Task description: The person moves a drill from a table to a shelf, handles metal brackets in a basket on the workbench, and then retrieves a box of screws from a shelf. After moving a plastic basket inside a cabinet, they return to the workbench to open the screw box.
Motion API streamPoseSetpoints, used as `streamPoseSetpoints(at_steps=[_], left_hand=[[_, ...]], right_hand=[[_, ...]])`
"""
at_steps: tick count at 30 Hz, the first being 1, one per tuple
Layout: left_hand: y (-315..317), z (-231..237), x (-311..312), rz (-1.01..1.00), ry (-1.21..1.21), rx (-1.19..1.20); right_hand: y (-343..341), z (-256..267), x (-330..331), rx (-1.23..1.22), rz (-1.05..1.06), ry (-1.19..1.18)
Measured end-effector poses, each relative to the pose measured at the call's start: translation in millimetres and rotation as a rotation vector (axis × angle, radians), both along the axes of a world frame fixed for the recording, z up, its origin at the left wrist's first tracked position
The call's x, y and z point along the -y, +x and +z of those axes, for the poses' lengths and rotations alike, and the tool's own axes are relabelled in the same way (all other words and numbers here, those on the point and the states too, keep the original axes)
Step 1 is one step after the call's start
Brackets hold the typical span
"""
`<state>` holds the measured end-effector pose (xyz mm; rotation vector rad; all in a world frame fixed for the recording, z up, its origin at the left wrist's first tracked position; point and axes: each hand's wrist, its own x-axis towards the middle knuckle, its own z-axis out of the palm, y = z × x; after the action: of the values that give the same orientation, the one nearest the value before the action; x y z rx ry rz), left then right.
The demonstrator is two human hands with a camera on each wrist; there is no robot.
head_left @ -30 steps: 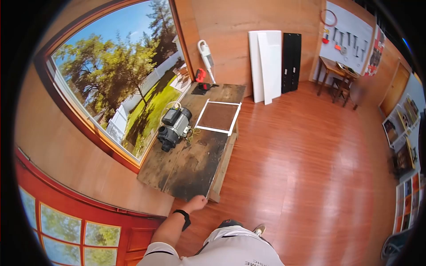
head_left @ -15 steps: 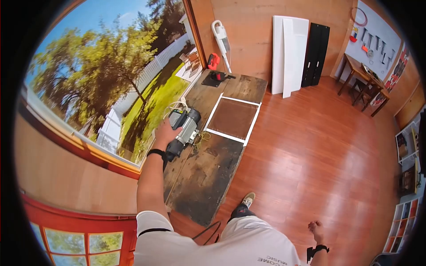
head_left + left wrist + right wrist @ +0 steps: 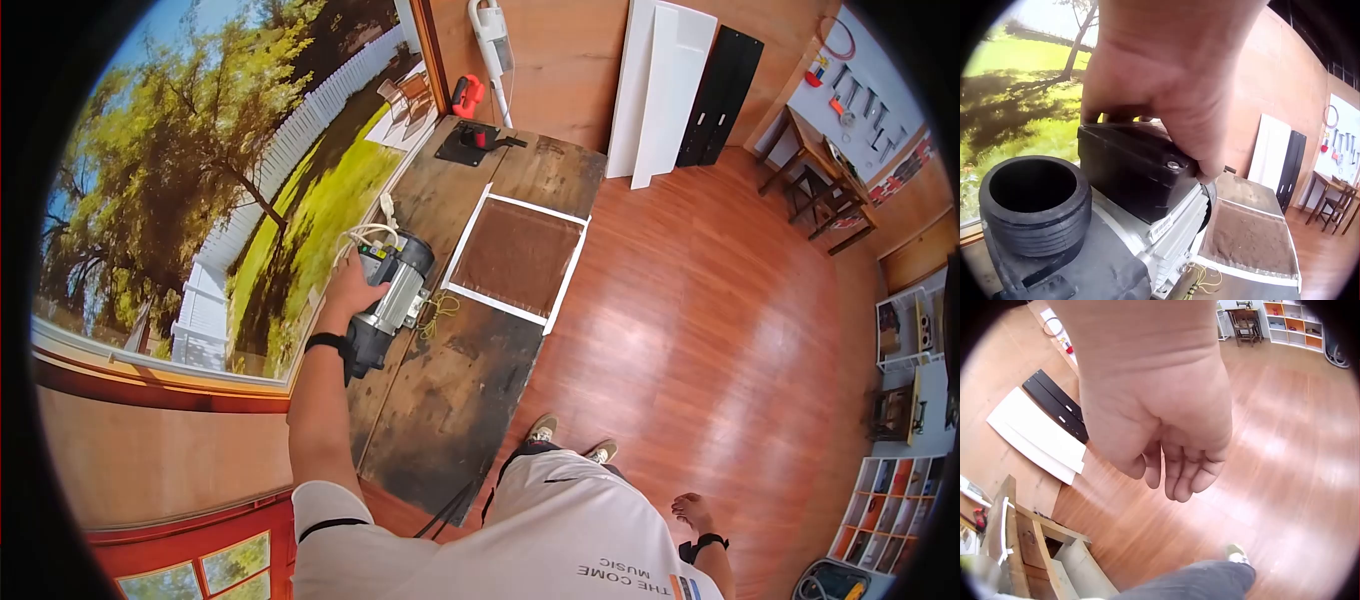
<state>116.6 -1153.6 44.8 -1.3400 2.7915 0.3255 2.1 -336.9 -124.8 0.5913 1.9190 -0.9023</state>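
An electric water pump (image 3: 408, 285) with a grey ribbed motor lies on the worn wooden workbench (image 3: 440, 430), beside the window. My left hand (image 3: 352, 288) grips the black box (image 3: 1125, 169) on top of it, thumb on one side and fingers over the other; the fingertips are hidden behind the box. In the left wrist view a black threaded port (image 3: 1038, 209) opens upward near the hand. A yellow-green wire (image 3: 438, 315) trails from the pump's side. My right hand (image 3: 692, 510) hangs over the floor, fingers loosely curled and holding nothing.
A brown square edged with white tape (image 3: 545, 322) lies beyond the pump. Farther back, a red and black tool (image 3: 467, 95) stands on a black plate, near a white stick vacuum (image 3: 490, 35). White panels (image 3: 650, 110) and black panels (image 3: 722, 95) lean on the wall.
My left hand has gone from the bench's near corner up to the pump and taken hold of its top box. The body has come closer to the bench, and my right hand has come into view.
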Motion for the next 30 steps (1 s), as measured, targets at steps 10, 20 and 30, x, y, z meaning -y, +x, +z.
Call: streamPoseSetpoints(at_steps=[10,20,30], left_hand=[[-6.6,-1.3,-32.5,-0.067,-0.329,-0.101],[-57.6,-181.4,-125.1,-0.503,-0.179,-0.145],[-98.4,-225.5,-94.4,0.009,-0.151,-0.143]], right_hand=[[-58.2,-7.4,81.3,-0.154,0.182,-0.175],[-34.4,-1.1,47.7,-0.198,0.107,-0.136],[36.7,11.9,-17.4,-0.021,-0.154,0.003]])
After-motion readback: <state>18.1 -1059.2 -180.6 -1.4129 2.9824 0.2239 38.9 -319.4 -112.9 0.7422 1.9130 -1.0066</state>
